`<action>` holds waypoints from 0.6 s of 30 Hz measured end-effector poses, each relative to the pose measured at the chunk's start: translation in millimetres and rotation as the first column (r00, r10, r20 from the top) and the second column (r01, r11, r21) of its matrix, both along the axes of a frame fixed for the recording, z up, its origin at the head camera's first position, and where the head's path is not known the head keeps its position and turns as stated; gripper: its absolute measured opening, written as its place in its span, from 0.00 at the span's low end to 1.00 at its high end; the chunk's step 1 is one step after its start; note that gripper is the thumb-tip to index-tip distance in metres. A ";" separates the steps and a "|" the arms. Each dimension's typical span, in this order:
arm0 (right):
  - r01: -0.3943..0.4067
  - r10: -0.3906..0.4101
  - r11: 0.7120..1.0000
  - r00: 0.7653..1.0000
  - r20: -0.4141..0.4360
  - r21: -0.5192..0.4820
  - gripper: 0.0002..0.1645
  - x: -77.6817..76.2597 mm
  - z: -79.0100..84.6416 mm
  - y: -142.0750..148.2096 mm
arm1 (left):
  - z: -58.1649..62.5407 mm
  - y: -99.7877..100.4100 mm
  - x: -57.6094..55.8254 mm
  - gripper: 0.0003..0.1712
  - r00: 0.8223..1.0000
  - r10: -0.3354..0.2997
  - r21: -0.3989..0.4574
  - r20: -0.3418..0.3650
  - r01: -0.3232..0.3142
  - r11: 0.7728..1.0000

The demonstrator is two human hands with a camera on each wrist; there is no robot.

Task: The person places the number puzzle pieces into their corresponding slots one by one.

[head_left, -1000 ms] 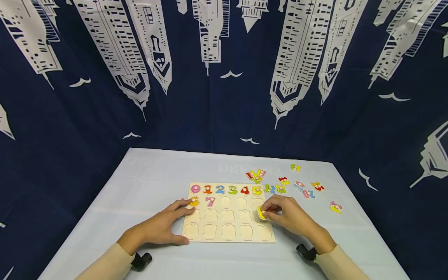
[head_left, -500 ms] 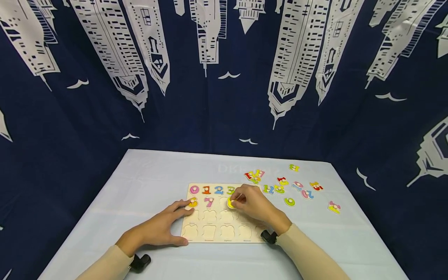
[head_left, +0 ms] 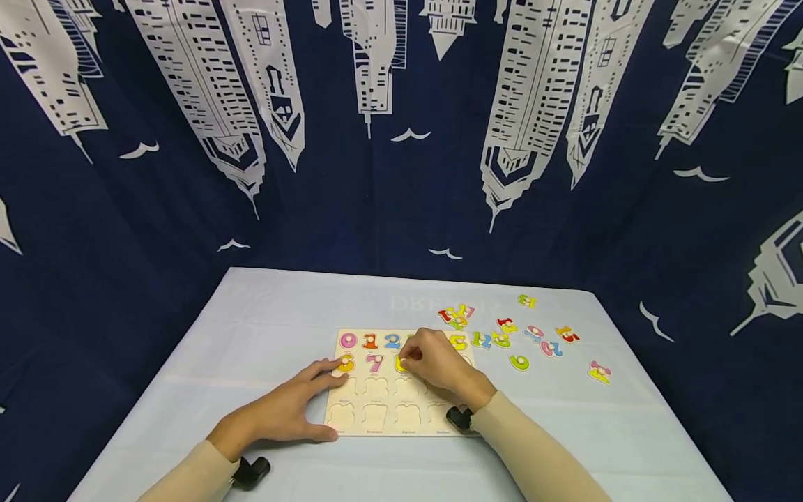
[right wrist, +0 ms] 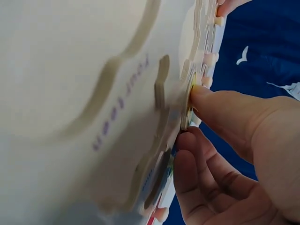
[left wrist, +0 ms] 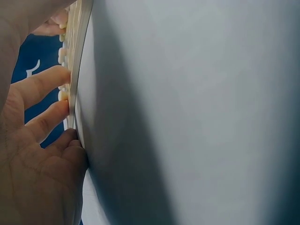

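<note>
A wooden number puzzle board (head_left: 392, 418) lies flat on the table. Numbers fill its top row, with a yellow-orange 6 (head_left: 347, 363) and a pink 7 (head_left: 375, 363) below. My right hand (head_left: 442, 366) pinches a yellow number piece (head_left: 399, 364) by its knob at the recess right of the 7; fingers hide most of its digit. In the right wrist view the piece (right wrist: 188, 111) stands edge-on between thumb and fingers, close against the board. My left hand (head_left: 291, 404) rests along the board's left edge, its fingers spread and fairly straight, thumb at the lower corner.
Loose number pieces lie right of and behind the board, among them a green one (head_left: 518, 362), a blue 12 (head_left: 481, 339) and a pink-and-yellow one (head_left: 599, 372). A small overlapping pile (head_left: 456, 316) sits behind the board. A dark blue printed cloth (head_left: 376, 209) hangs beyond the table.
My right hand has carried the yellow piece leftward from the board's right side to the recess beside the 7. A green piece on the table came into sight. The left hand stays put.
</note>
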State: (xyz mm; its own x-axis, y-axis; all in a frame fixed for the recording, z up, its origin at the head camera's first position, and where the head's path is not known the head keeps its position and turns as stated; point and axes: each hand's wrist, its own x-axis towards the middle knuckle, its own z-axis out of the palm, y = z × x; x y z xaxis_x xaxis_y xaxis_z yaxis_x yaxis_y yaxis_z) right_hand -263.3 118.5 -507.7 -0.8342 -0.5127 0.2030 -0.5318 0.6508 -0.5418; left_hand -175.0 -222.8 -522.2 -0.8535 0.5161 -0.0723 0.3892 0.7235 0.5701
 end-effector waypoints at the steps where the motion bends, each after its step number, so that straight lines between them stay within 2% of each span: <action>1: -0.002 0.002 1.000 1.000 0.003 -0.005 0.05 -0.4 -0.5 -0.7 | 0.1 -0.2 0.1 0.60 1.000 0.000 -0.001 -0.001 0.000 1.000; 11: -0.002 0.002 1.000 1.000 0.030 -0.004 0.06 -0.2 -0.3 -0.1 | 0.0 -0.3 -0.2 0.60 1.000 0.008 0.001 0.010 -0.008 1.000; 18: 0.034 -0.034 0.999 0.999 0.009 -0.026 0.11 2.0 4.1 21.1 | -0.3 0.4 0.3 0.60 1.000 0.012 -0.002 0.014 -0.012 1.000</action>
State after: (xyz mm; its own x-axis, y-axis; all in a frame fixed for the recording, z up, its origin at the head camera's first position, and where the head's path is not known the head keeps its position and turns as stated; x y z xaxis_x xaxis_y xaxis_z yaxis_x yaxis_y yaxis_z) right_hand -261.2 139.6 -503.6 -0.8529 -0.4787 0.2082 -0.5047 0.6542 -0.5633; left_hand -174.7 -222.4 -522.6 -0.8584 0.5059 -0.0851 0.3728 0.7291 0.5739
